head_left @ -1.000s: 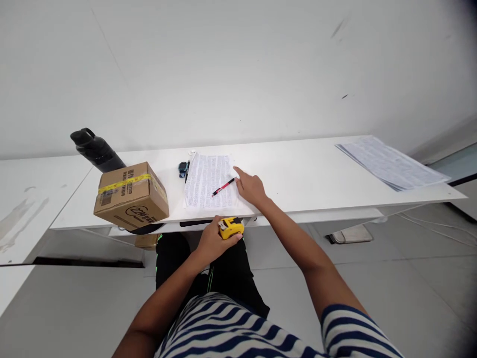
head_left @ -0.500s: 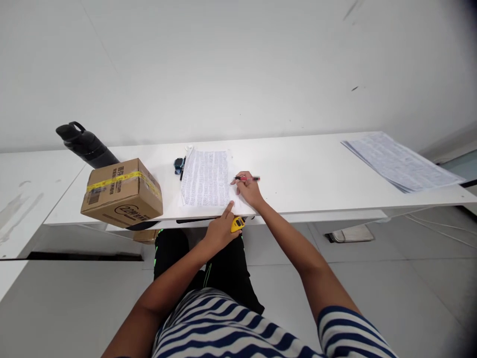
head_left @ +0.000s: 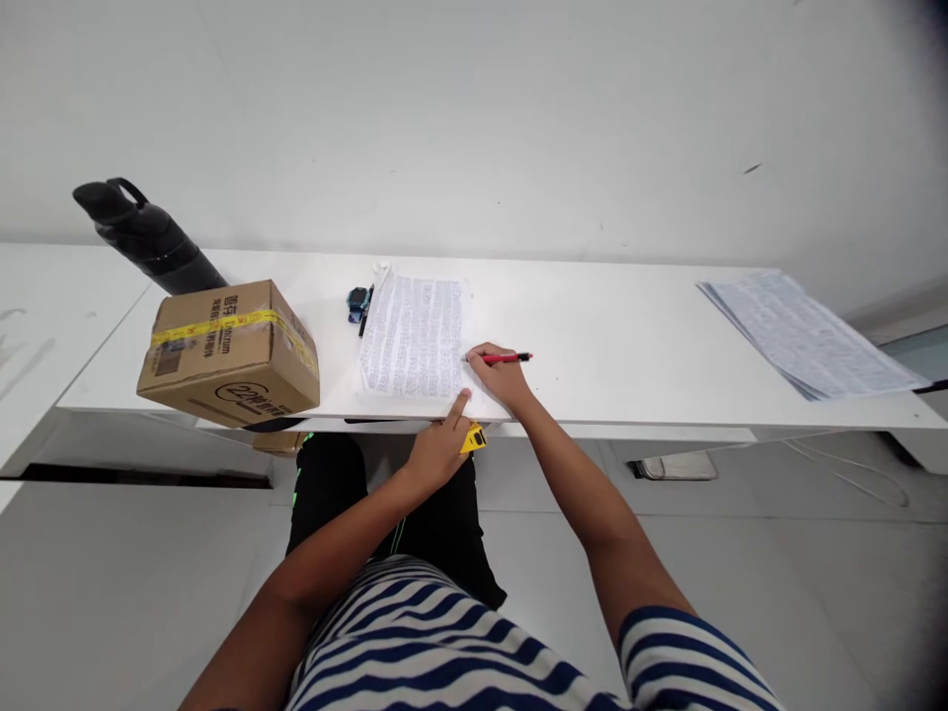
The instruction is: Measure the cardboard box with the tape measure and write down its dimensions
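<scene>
My right hand [head_left: 504,375] is closed in a writing grip around a red pen [head_left: 511,357] with dark ends. The pen's tip points left, at the right edge of a printed sheet of paper [head_left: 411,336] on the white table. My left hand [head_left: 436,454] lies at the table's front edge, its index finger stretched toward the sheet's lower right corner. The other fingers are curled around a small yellow tape measure [head_left: 472,437] with a dark panel, partly hidden by the hand.
A taped cardboard box [head_left: 229,351] stands on the left, with a black bottle [head_left: 155,242] behind it. A dark wristwatch [head_left: 358,302] and a black pen [head_left: 364,318] lie left of the sheet. More printed sheets [head_left: 800,331] lie at the far right of the table [head_left: 614,336].
The view has shifted a little. My right hand has moved slightly with the pen, which now lies more clearly against the sheet's right edge. My left hand keeps nearly the same pose.
</scene>
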Available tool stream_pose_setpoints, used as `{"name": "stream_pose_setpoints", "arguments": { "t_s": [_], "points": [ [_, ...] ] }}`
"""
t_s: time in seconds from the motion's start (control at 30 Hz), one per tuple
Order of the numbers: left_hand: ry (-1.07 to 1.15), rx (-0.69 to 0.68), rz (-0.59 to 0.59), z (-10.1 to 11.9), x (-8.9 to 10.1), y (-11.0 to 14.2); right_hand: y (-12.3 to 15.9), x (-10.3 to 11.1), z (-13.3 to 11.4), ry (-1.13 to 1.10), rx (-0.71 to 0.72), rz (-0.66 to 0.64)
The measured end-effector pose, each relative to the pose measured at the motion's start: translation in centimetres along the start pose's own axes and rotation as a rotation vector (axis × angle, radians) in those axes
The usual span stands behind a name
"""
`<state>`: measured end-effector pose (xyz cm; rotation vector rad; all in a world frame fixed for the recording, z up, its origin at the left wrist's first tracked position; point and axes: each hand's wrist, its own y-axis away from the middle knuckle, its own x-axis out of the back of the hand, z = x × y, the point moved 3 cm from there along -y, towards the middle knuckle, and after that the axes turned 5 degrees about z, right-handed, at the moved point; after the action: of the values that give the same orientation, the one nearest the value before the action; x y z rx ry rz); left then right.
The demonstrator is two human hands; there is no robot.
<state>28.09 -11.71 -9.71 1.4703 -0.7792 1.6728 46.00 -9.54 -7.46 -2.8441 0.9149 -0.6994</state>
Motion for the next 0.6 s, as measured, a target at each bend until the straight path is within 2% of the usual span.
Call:
{"name": "stream_pose_setpoints", "arguments": {
  "t_s": [0.37, 0.6],
  "points": [
    [0.195, 0.039, -0.029, -0.05, 0.41, 0.21, 0.43, -0.10, -0.23, 0.026, -0.048, -0.044],
    [0.176, 0.023, -0.034, -0.05, 0.32, 0.16, 0.54, -0.15, -0.23, -0.026, -0.067, -0.037]
  ]
}}
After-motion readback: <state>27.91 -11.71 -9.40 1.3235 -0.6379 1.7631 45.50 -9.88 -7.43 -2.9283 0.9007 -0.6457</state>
